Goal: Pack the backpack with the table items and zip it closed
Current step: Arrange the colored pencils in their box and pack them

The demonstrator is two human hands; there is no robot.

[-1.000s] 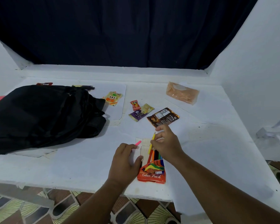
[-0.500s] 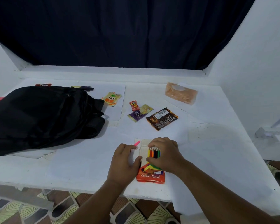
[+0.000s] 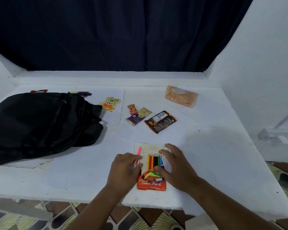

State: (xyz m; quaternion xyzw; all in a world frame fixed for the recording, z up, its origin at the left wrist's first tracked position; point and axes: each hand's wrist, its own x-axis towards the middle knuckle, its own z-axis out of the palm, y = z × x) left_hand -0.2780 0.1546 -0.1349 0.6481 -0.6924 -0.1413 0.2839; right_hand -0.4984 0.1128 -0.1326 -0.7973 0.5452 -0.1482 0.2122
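The colour pencil box (image 3: 151, 183) was held flat on the table (image 3: 214, 155) between both hands. It was gripped at its left edge by the left hand (image 3: 125, 170), a pink pencil (image 3: 137, 155) pinched there; the right hand (image 3: 176, 168) was pressed on it, fingers spread. The backpack (image 3: 40, 125) lay well beyond the left hand.
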